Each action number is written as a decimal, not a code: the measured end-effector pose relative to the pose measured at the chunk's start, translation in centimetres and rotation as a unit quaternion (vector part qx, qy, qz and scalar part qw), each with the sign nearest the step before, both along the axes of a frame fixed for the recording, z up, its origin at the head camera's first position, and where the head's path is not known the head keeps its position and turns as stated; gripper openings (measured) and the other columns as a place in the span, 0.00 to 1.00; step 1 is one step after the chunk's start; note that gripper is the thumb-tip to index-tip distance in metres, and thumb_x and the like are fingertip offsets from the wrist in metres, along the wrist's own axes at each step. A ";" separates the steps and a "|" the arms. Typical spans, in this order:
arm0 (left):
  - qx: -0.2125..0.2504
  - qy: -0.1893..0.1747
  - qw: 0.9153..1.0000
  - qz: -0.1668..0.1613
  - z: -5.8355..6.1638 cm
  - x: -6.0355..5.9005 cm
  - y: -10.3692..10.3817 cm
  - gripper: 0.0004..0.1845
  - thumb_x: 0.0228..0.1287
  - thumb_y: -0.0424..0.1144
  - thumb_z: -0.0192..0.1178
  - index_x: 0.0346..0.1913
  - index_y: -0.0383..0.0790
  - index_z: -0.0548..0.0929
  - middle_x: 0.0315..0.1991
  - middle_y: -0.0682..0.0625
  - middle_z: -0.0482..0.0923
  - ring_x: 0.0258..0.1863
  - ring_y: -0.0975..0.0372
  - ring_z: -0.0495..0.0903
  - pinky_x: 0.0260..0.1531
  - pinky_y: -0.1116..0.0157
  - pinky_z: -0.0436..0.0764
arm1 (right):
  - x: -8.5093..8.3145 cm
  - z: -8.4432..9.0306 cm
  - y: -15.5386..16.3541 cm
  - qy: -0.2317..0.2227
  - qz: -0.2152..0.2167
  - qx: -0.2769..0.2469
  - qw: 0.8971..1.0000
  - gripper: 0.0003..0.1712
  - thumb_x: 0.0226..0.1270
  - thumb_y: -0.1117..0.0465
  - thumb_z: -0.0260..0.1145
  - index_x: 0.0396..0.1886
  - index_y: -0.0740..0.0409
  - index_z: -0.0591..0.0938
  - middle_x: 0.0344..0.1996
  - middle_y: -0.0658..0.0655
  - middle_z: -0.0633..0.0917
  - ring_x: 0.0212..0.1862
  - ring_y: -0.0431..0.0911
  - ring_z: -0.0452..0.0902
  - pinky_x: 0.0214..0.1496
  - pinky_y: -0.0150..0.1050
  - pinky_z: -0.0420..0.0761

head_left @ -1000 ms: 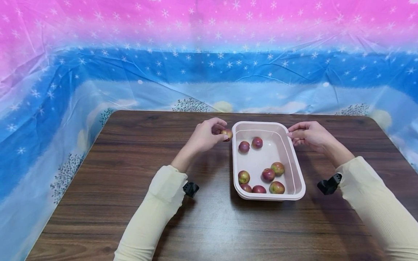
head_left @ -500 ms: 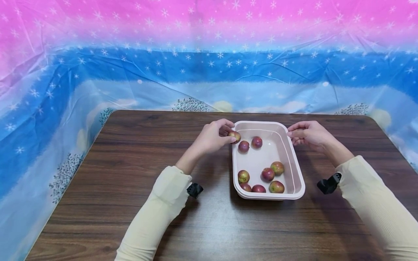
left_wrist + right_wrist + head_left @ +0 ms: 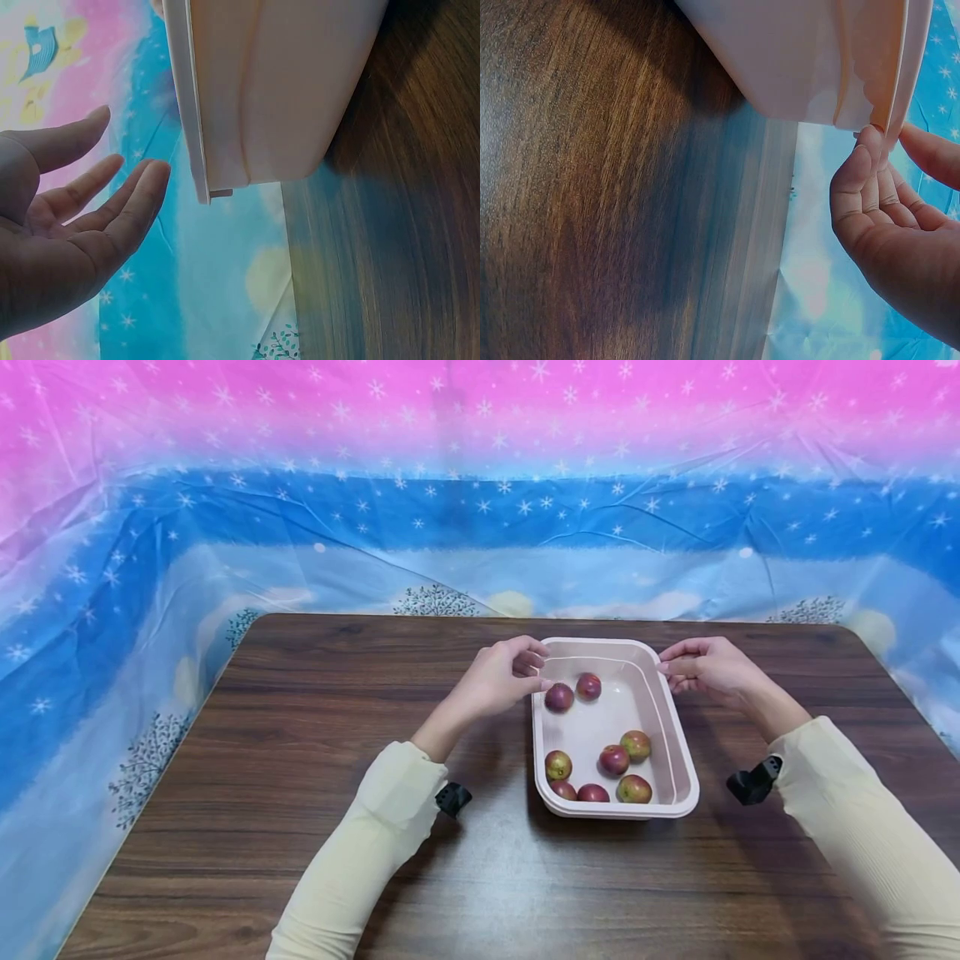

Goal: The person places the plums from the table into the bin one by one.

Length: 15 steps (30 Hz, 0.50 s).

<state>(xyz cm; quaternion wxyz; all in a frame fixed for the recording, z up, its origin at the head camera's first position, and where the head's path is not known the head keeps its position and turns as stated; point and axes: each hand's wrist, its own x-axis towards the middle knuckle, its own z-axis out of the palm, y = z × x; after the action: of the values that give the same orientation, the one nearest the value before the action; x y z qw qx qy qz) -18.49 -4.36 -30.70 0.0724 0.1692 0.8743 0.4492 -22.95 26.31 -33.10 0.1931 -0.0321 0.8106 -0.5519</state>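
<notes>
A pale pink plastic basin stands on the table with several red and green plums inside. Two plums, one a dark red plum, lie near its far left corner; the others, among them a greenish plum, are towards the near end. My left hand hovers at the far left of the rim, fingers parted and holding nothing; the left wrist view shows this hand apart from the basin's outer wall. My right hand pinches the rim at the far right, thumb on one side and fingers on the other in the right wrist view.
The brown wooden table extends around the basin. Behind it hangs a pink and blue snowflake cloth. Black wrist cameras sit at the left cuff and right cuff.
My left hand has moved right, over the basin's rim, and let go of the plum it held; that plum is not visible now. My right hand keeps its grip on the rim.
</notes>
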 end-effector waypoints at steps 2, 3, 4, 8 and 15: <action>-0.001 0.004 1.000 0.003 0.0 -0.1 -0.1 0.19 0.56 0.35 0.64 0.52 0.38 0.76 0.45 0.47 0.79 0.45 0.60 0.78 0.45 0.67 0.74 | 0.0 0.0 0.0 0.002 0.000 0.005 1.000 0.23 0.65 0.63 0.60 0.52 0.77 0.67 0.28 0.53 0.80 0.29 0.43 0.77 0.33 0.37 0.79; -0.001 0.004 1.000 0.004 0.0 0.0 -0.1 0.19 0.56 0.35 0.64 0.51 0.38 0.77 0.45 0.46 0.79 0.45 0.60 0.78 0.46 0.67 0.74 | 0.0 0.1 0.0 0.002 0.000 0.006 1.000 0.23 0.64 0.63 0.60 0.52 0.77 0.67 0.28 0.53 0.80 0.29 0.43 0.77 0.33 0.37 0.79; 0.000 0.004 1.000 0.003 0.0 0.0 -0.1 0.18 0.56 0.34 0.64 0.51 0.38 0.77 0.45 0.46 0.79 0.45 0.60 0.78 0.46 0.67 0.74 | 0.1 0.1 -0.1 0.002 -0.001 0.004 1.000 0.23 0.64 0.64 0.60 0.51 0.77 0.67 0.28 0.53 0.80 0.28 0.43 0.77 0.34 0.38 0.79; 0.000 0.001 1.000 0.003 -0.1 -0.1 -0.4 0.18 0.57 0.35 0.63 0.52 0.36 0.76 0.47 0.43 0.79 0.45 0.58 0.78 0.47 0.66 0.73 | 0.1 0.1 -0.2 0.000 -0.004 -0.002 1.000 0.22 0.64 0.64 0.59 0.51 0.77 0.67 0.27 0.53 0.80 0.28 0.42 0.77 0.33 0.37 0.78; 0.002 -0.001 1.000 0.009 -0.4 0.0 -0.9 0.19 0.58 0.35 0.63 0.52 0.37 0.76 0.46 0.44 0.79 0.46 0.58 0.77 0.47 0.65 0.73 | 0.1 0.0 -0.2 0.002 -0.007 0.000 1.000 0.20 0.65 0.65 0.58 0.50 0.77 0.67 0.27 0.52 0.80 0.28 0.42 0.76 0.32 0.35 0.78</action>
<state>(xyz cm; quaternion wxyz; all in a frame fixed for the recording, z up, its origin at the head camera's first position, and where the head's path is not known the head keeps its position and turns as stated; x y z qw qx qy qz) -18.49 -5.27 -31.09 0.0687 0.1613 0.8749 0.4514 -22.80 26.14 -33.10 0.1874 -0.0273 0.8114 -0.5530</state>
